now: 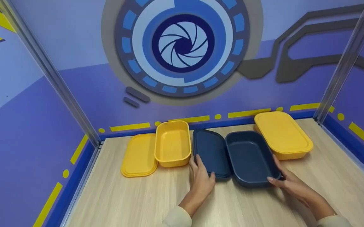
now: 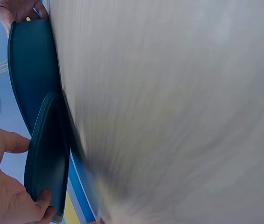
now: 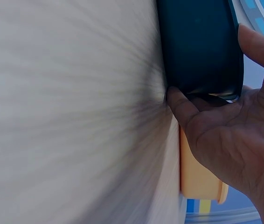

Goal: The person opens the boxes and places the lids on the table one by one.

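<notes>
My left hand [image 1: 200,179] grips a dark blue lid [image 1: 211,153] by its near left corner, fingers along the left edge and thumb at the near edge. In the left wrist view the lid [image 2: 48,154] is tilted, its edge overlapping the box's wall. Just right of it stands a dark blue rectangular box [image 1: 251,157], uncovered, with nothing inside. My right hand [image 1: 295,186] holds this box at its near right corner. The thumb is on the rim there, and the other fingers reach along the side and low by the table, as the right wrist view shows [image 3: 234,121].
To the left, a yellow lid [image 1: 140,154] leans beside an uncovered yellow box [image 1: 173,142]. A yellow box with its lid on [image 1: 284,134] stands at the back right, close to the blue box. Patterned panels [image 1: 84,94] enclose the wooden table [image 1: 131,198] at back and sides.
</notes>
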The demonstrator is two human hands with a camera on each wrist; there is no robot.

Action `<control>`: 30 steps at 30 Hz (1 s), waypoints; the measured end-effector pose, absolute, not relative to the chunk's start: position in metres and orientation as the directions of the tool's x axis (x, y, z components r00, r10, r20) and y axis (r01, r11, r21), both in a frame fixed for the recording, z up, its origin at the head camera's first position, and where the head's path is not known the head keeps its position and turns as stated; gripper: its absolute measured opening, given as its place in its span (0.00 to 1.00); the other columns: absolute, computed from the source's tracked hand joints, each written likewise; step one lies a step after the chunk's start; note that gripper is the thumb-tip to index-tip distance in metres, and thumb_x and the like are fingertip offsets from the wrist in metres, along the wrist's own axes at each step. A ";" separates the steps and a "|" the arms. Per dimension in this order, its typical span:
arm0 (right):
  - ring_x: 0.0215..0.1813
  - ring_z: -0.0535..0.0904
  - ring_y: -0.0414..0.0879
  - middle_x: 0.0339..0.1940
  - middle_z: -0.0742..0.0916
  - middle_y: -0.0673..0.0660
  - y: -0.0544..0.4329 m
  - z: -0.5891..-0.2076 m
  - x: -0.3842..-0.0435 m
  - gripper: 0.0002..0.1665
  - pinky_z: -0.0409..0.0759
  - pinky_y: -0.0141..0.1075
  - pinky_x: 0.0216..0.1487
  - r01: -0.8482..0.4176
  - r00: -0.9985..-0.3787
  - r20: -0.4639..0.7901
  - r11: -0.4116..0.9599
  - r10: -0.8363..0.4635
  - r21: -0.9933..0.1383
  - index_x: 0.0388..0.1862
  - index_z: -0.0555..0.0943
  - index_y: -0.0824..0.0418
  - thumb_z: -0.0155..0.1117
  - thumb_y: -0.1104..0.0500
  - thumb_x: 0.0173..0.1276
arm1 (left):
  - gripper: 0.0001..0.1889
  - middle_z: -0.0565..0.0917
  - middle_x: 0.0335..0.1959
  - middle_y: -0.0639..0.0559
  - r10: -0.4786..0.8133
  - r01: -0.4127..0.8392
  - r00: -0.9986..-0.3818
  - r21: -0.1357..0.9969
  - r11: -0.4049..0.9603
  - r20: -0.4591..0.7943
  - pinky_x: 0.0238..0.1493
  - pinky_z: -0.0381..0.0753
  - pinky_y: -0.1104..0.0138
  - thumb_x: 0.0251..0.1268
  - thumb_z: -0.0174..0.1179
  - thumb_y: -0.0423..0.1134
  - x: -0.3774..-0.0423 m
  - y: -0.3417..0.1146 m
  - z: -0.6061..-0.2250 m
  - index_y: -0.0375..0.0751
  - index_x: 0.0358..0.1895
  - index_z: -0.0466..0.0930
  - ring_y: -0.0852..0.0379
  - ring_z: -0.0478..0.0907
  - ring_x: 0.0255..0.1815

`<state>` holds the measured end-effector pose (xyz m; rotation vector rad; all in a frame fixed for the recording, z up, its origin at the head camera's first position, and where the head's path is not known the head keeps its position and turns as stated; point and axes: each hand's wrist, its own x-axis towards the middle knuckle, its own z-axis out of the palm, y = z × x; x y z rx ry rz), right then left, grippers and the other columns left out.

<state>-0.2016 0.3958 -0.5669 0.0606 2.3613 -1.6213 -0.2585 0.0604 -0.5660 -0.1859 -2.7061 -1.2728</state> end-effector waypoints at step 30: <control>0.87 0.20 0.74 0.89 0.28 0.63 0.396 -0.566 -0.199 0.63 0.24 0.79 0.77 0.164 -0.965 -0.222 0.342 -0.137 -0.925 0.88 0.25 0.44 0.64 0.52 0.80 | 0.55 0.64 0.78 0.22 0.119 0.060 -0.991 0.628 0.776 -0.053 0.78 0.67 0.38 0.55 0.82 0.48 -0.277 0.045 -0.581 0.22 0.79 0.61 0.28 0.63 0.79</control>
